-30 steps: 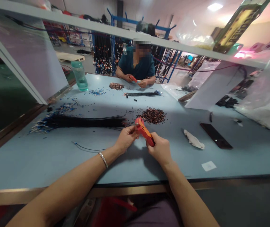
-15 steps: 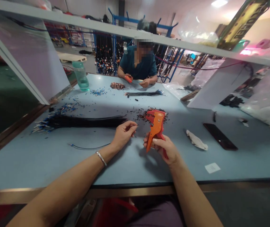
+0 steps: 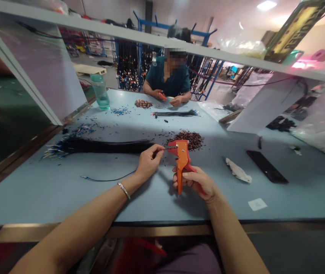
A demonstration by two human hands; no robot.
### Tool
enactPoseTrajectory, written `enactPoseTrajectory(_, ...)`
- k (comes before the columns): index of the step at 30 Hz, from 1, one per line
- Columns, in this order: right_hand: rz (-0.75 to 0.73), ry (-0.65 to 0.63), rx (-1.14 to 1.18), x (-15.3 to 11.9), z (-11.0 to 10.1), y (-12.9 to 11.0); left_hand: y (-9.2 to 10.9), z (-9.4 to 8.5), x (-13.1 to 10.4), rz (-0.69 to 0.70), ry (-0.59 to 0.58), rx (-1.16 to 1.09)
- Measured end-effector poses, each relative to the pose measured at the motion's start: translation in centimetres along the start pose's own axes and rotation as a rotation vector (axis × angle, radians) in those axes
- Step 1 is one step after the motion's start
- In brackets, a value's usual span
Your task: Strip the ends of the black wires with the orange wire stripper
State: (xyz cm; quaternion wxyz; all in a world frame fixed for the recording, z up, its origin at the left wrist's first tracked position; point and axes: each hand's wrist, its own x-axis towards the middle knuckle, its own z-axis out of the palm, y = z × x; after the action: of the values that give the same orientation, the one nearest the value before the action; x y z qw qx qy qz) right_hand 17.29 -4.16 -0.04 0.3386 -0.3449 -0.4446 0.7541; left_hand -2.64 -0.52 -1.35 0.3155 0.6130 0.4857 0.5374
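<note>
My left hand point(image 3: 150, 159) pinches a thin black wire point(image 3: 109, 179). One end of it, with a blue-and-metal tip, trails to the left over the table, and the other end reaches the jaws of an orange and red wire stripper point(image 3: 182, 155). My right hand point(image 3: 195, 180) is wrapped round the stripper's handles, its head turned toward the left hand. Behind the left hand lies a thick bundle of black wires point(image 3: 108, 147) with blue and bare ends at the left. Beyond the stripper's head sits a pile of short dark and coppery scraps point(image 3: 192, 139).
Across the table point(image 3: 94, 205) a person point(image 3: 168, 76) holds a red-orange tool beside a smaller wire bundle point(image 3: 176, 113). A green bottle point(image 3: 100, 93) stands back left. A phone point(image 3: 266, 166), a crumpled white piece point(image 3: 238, 170) and a paper square point(image 3: 257, 204) lie right. A shelf point(image 3: 139, 36) spans above.
My right hand has turned and lowered the wire stripper, its jaws now facing left at the wire's end. My left hand stays almost in place with the wire.
</note>
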Motion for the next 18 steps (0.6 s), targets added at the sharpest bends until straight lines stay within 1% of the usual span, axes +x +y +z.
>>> enactPoseTrajectory(4, -0.006, -0.018, 0.004, 0.01, 0.00, 0.04, 0.18, 0.09, -0.02, 0.003, -0.002, -0.065)
enactPoseTrajectory(8, -0.015, -0.029, -0.001, 0.03, -0.02, 0.00, 0.56, 0.07, -0.08, 0.018, 0.011, -0.050)
enactPoseTrajectory(18, -0.003, -0.043, -0.015, -0.02, -0.02, -0.01, 0.84, 0.00, -0.24, 0.024, -0.021, 0.003)
